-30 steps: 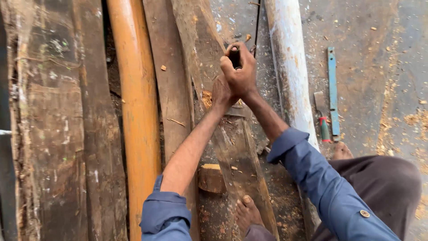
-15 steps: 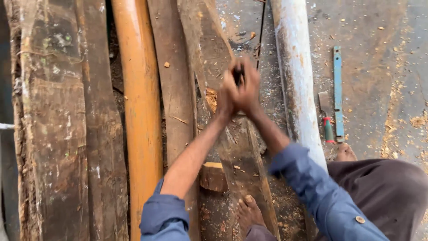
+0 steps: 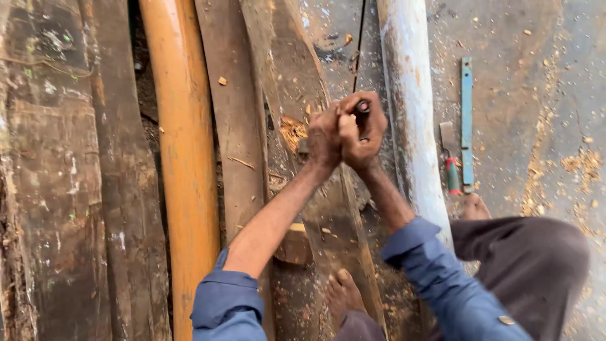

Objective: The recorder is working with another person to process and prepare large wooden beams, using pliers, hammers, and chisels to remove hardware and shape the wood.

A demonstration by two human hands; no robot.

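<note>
Because a bare foot (image 3: 344, 292) presses down on the dark plank (image 3: 328, 208) at the bottom middle of the frame, the wood looks pinned so it will not slide. Just left of the foot sits a small wooden block (image 3: 294, 243), touching the plank's side. Higher up, in the middle of the frame, the left hand (image 3: 324, 136) and the right hand (image 3: 363, 132) are squeezed together, side by side, with all fingers curled tight around a dark tool handle (image 3: 362, 108). Only the top of the handle peeks out above the right hand, so I cannot tell what kind of tool it is. Two hands on one handle would give a strong, steady push. The plank is long, brown and rough, and it has a fresh pale-orange chipped spot (image 3: 292, 131) just left of the hands. An orange pole (image 3: 183, 158) lies to the left, and a pale round post (image 3: 413, 126) lies just right of the hands. Farther right, on the dusty grey floor (image 3: 524, 95) with sawdust, rest a blue metal bar (image 3: 466, 120) and a small red-handled tool (image 3: 452, 165), close together.
</note>
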